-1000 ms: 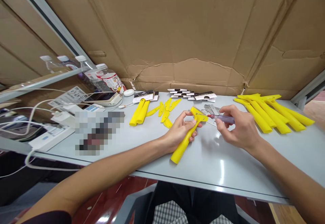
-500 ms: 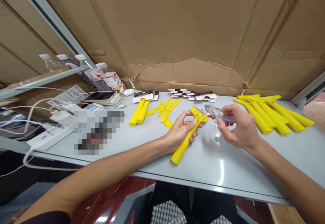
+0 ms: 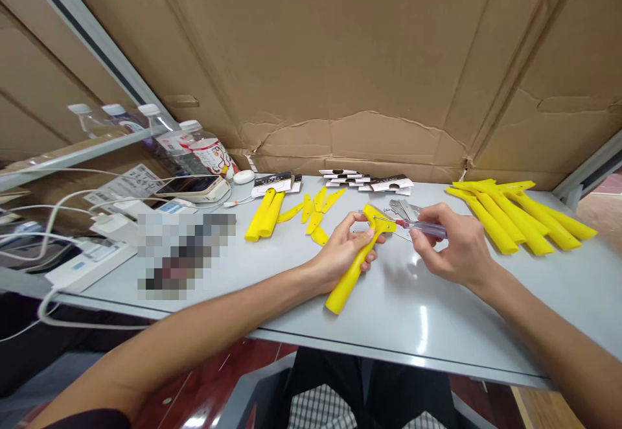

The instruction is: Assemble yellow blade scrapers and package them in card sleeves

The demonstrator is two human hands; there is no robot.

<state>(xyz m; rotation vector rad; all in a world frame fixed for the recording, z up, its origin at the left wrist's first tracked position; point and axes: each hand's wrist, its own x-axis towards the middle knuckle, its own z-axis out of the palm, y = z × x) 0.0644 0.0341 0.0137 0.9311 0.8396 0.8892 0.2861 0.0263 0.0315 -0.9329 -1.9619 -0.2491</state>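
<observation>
My left hand (image 3: 340,254) is closed round a yellow T-shaped scraper handle (image 3: 350,278), its wide head up and its round end toward the table's front edge. My right hand (image 3: 451,241) grips a screwdriver (image 3: 427,228) with a clear, reddish handle. The screwdriver's shaft lies across the scraper's head, its tip at a screw there. Thin metal pieces (image 3: 404,210) lie on the table just behind my right hand. Several flat yellow plates (image 3: 318,212) with holes are spread to the left of the scraper head.
Two more yellow handles (image 3: 266,216) lie at the left, by black-and-white packets (image 3: 276,183). More packets (image 3: 389,184) sit along the cardboard wall (image 3: 350,59). Several yellow handles (image 3: 515,215) are piled right. A phone (image 3: 192,187), cables, a power strip (image 3: 92,267) and bottles (image 3: 207,147) crowd the left.
The whole view has shifted slightly. Both hands keep their hold on the scraper handle and screwdriver; the right fingers have moved a little on the screwdriver's handle.
</observation>
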